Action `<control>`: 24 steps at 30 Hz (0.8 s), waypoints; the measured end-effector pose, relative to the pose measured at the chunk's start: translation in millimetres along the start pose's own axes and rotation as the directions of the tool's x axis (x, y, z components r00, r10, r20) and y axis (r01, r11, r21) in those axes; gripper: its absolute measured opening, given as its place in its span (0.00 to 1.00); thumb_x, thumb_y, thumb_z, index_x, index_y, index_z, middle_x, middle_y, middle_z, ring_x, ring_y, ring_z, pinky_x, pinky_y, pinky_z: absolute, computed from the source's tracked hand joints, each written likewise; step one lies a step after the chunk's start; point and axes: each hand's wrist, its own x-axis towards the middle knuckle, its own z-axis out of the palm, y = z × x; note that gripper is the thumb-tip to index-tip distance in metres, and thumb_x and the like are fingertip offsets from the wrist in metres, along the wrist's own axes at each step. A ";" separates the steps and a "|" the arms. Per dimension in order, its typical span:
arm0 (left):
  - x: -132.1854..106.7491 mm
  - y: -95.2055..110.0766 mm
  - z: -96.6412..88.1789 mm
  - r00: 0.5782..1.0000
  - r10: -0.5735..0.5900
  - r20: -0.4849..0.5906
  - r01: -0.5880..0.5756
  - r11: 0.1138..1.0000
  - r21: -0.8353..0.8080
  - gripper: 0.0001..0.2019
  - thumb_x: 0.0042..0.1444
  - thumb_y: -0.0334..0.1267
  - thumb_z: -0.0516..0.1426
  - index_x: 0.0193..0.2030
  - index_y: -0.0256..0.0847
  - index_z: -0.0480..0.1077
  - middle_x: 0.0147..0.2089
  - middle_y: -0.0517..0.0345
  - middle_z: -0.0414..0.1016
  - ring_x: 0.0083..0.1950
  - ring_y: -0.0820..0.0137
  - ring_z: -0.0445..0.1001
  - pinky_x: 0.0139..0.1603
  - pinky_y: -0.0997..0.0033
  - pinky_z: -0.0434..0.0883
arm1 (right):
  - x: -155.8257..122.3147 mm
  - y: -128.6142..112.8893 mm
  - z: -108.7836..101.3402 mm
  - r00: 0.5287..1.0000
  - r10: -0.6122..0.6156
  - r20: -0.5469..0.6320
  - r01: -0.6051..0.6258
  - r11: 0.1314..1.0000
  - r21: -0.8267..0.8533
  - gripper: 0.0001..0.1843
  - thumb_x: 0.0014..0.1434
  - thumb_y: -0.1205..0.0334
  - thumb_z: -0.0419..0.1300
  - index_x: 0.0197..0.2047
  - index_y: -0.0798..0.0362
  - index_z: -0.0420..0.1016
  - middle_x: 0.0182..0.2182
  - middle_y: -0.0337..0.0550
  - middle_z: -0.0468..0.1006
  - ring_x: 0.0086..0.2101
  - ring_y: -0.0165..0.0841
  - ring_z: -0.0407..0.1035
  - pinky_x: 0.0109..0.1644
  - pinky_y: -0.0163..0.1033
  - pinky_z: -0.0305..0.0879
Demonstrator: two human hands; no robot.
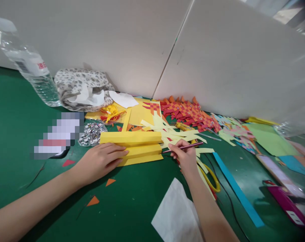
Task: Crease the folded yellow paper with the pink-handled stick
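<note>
A sheet of yellow paper (pixel 139 150), creased into long accordion-like folds, lies on the green table. My left hand (pixel 104 159) rests on its left part with fingers stretched flat, pressing it down. In a pinch, my right hand (pixel 182 153) holds a slim dark-red pencil (pixel 195 144), whose thin end points left to the right edge of the yellow paper. Pale yellow paper strips (pixel 180 134) lie tangled just behind and beside my right hand. Scissors with yellow handles (pixel 214 179) are partly hidden under strips near my right wrist.
Left stand a water bottle (pixel 36 70), a patterned cloth pouch (pixel 79 80), a phone (pixel 59 134) and a bag of googly eyes (pixel 93 133). Woven red-orange paper fish (pixel 185 111) pile against the grey partition (pixel 117 43). A blue strip (pixel 238 190) and white tissue (pixel 177 211) lie right.
</note>
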 end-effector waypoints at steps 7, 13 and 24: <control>0.1 0.6 -0.1 1.000 -0.008 0.004 0.008 1.000 -0.003 0.13 0.66 0.38 0.50 0.52 0.45 0.72 0.52 0.58 0.77 0.50 0.65 0.75 0.48 0.63 0.73 | 2.3 0.5 -0.2 0.996 0.021 -0.089 -0.021 1.000 0.006 0.16 0.43 0.61 0.68 0.16 0.52 0.64 0.09 0.33 0.67 0.13 0.24 0.60 0.15 0.27 0.53; 0.6 1.1 -0.8 1.000 -0.006 0.002 0.006 1.000 -0.007 0.13 0.65 0.37 0.50 0.52 0.45 0.72 0.51 0.57 0.77 0.50 0.66 0.75 0.49 0.63 0.73 | 2.5 -1.5 -3.0 0.990 0.007 -0.142 -0.006 1.000 0.009 0.17 0.43 0.61 0.68 0.16 0.52 0.63 0.09 0.32 0.67 0.11 0.25 0.58 0.13 0.28 0.50; 1.0 0.7 -0.3 1.000 0.003 0.001 -0.003 1.000 0.001 0.13 0.65 0.37 0.50 0.52 0.45 0.72 0.51 0.57 0.77 0.49 0.65 0.75 0.48 0.62 0.73 | -19.1 -5.8 25.0 0.976 0.029 0.217 -0.039 0.998 0.040 0.18 0.46 0.53 0.71 0.23 0.53 0.69 0.17 0.37 0.76 0.16 0.25 0.67 0.21 0.28 0.64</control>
